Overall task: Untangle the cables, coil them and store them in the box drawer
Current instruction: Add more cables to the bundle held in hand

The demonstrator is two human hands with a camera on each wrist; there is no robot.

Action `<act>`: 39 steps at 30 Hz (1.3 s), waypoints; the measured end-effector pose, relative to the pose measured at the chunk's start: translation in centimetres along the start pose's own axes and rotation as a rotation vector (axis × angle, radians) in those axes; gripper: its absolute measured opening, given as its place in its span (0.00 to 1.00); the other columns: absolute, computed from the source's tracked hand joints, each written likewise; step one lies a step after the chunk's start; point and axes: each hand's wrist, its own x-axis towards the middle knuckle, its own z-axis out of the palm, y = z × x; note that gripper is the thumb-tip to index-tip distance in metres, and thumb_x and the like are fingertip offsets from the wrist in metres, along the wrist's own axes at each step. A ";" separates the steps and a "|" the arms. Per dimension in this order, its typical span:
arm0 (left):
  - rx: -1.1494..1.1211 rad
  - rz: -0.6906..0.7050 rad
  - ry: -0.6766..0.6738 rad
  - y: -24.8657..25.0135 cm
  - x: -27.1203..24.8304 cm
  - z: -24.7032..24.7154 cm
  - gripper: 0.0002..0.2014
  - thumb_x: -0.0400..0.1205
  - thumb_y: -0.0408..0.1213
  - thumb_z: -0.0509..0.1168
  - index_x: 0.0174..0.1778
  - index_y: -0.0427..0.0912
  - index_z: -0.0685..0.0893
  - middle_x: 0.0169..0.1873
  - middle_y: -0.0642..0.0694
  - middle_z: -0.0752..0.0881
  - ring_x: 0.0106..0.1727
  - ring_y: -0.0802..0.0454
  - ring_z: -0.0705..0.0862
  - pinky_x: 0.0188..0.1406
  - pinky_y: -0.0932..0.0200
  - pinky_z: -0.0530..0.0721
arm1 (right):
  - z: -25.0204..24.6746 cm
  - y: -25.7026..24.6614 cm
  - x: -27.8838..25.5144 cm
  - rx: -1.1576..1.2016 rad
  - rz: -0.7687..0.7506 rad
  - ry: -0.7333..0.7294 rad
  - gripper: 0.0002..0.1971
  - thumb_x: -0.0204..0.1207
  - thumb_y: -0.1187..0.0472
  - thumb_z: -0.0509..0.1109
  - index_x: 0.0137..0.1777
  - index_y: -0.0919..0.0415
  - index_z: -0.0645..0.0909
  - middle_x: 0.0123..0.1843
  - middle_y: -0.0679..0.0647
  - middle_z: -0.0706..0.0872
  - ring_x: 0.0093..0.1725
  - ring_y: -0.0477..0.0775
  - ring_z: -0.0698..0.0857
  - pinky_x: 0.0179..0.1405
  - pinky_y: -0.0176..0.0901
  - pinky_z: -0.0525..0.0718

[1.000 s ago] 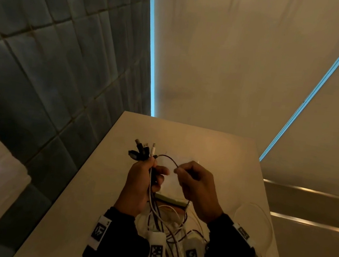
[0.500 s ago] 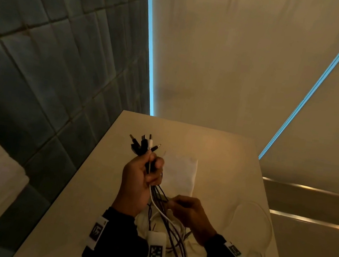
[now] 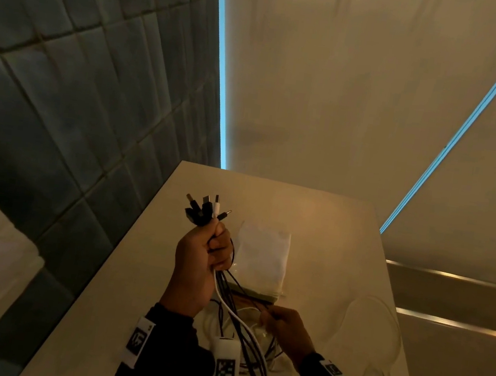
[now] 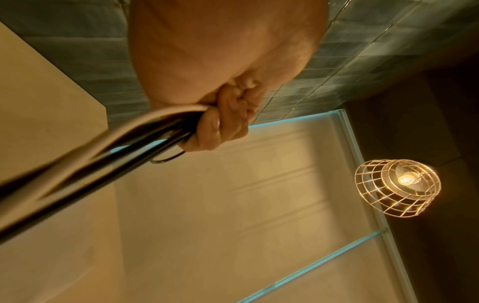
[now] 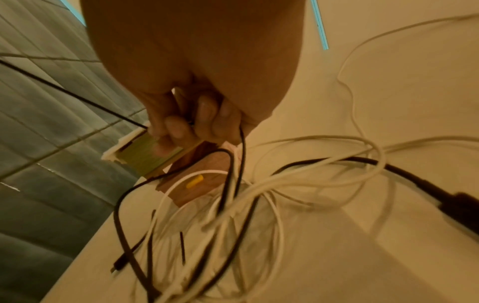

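Note:
My left hand (image 3: 217, 247) is held up over the table and grips a bundle of black and white cables, their plugs (image 3: 204, 210) fanning out above the fist. In the left wrist view the fist (image 4: 223, 123) is closed round the cable bundle (image 4: 103, 153). My right hand (image 3: 271, 314) is lower, near the table, and pinches one thin black cable (image 5: 77, 98) that runs up to the left. Below it lies the tangle of cables (image 5: 233, 194). The white box (image 3: 262, 259) lies on the table behind both hands; its near end (image 5: 145, 155) shows a green edge and brown inside.
The beige table (image 3: 329, 230) has its left edge along a dark tiled wall (image 3: 78, 102). A loose white cable loop (image 3: 379, 331) lies at the right. A thick black plug (image 5: 453, 205) rests among the cables. A wire-cage lamp (image 4: 396, 188) hangs overhead.
My right hand has dropped from beside the left hand's plugs down to the tangle near the table, sliding along a thin black cable. The left hand keeps its grip and stays up.

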 end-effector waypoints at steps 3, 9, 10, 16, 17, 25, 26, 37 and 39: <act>0.016 -0.037 0.050 -0.3 0.4 -0.5 0.16 0.88 0.38 0.50 0.33 0.43 0.69 0.21 0.53 0.66 0.16 0.61 0.59 0.14 0.66 0.61 | -0.8 -2.9 0.6 0.065 -0.046 0.154 0.10 0.74 0.64 0.73 0.32 0.59 0.88 0.28 0.49 0.86 0.32 0.46 0.81 0.33 0.35 0.77; 0.173 -0.120 0.175 -1.4 0.2 -0.1 0.13 0.88 0.37 0.53 0.36 0.41 0.70 0.28 0.42 0.82 0.21 0.54 0.72 0.18 0.62 0.65 | -1.9 -14.2 -2.3 0.295 -0.366 0.060 0.08 0.78 0.63 0.71 0.41 0.67 0.84 0.25 0.51 0.75 0.23 0.46 0.69 0.20 0.36 0.66; 0.188 -0.117 0.192 -1.4 0.1 0.1 0.13 0.88 0.37 0.53 0.37 0.41 0.72 0.29 0.41 0.85 0.22 0.53 0.74 0.21 0.60 0.66 | -1.9 -15.2 -3.0 0.307 -0.419 0.025 0.08 0.78 0.64 0.70 0.40 0.68 0.83 0.25 0.51 0.75 0.23 0.47 0.68 0.20 0.36 0.66; 0.048 -0.123 0.146 -0.6 -0.5 1.2 0.15 0.87 0.39 0.54 0.35 0.40 0.73 0.30 0.40 0.85 0.33 0.43 0.83 0.39 0.49 0.79 | -1.6 -16.0 -5.2 0.335 -0.465 -0.206 0.08 0.77 0.75 0.67 0.37 0.70 0.82 0.22 0.46 0.77 0.22 0.44 0.70 0.24 0.30 0.69; -0.006 -0.118 0.122 -0.5 -0.6 1.3 0.15 0.87 0.39 0.53 0.35 0.40 0.72 0.28 0.42 0.81 0.30 0.45 0.81 0.39 0.49 0.78 | -1.6 -15.5 -5.1 0.337 -0.434 -0.224 0.08 0.78 0.74 0.67 0.37 0.70 0.82 0.21 0.45 0.76 0.21 0.43 0.70 0.24 0.30 0.69; -0.027 -0.059 -0.031 0.1 -0.9 1.2 0.16 0.88 0.40 0.51 0.33 0.44 0.70 0.25 0.51 0.71 0.18 0.59 0.61 0.18 0.64 0.61 | -0.7 -6.2 -2.0 0.101 -0.202 -0.162 0.17 0.82 0.62 0.67 0.29 0.58 0.80 0.25 0.46 0.76 0.26 0.42 0.72 0.31 0.34 0.71; -0.027 -0.059 -0.047 0.2 -0.9 1.1 0.16 0.87 0.40 0.51 0.33 0.44 0.70 0.24 0.52 0.69 0.18 0.60 0.60 0.19 0.64 0.60 | -0.6 -5.1 -1.8 0.075 -0.184 -0.132 0.17 0.82 0.62 0.67 0.29 0.57 0.80 0.25 0.46 0.76 0.26 0.42 0.72 0.32 0.35 0.71; 0.081 -0.016 -0.049 0.8 -1.1 1.0 0.16 0.88 0.40 0.50 0.34 0.42 0.69 0.21 0.52 0.67 0.17 0.59 0.62 0.19 0.63 0.62 | -2.4 0.4 -2.3 -0.076 -0.176 0.024 0.20 0.82 0.65 0.65 0.26 0.52 0.77 0.22 0.44 0.77 0.26 0.37 0.73 0.34 0.39 0.72; 0.166 -0.018 -0.003 1.0 -1.3 0.9 0.16 0.88 0.39 0.51 0.35 0.39 0.70 0.22 0.47 0.76 0.20 0.51 0.73 0.20 0.59 0.73 | -5.1 1.4 -3.6 -0.042 -0.146 0.116 0.20 0.81 0.69 0.65 0.26 0.56 0.77 0.22 0.46 0.75 0.25 0.38 0.71 0.30 0.38 0.70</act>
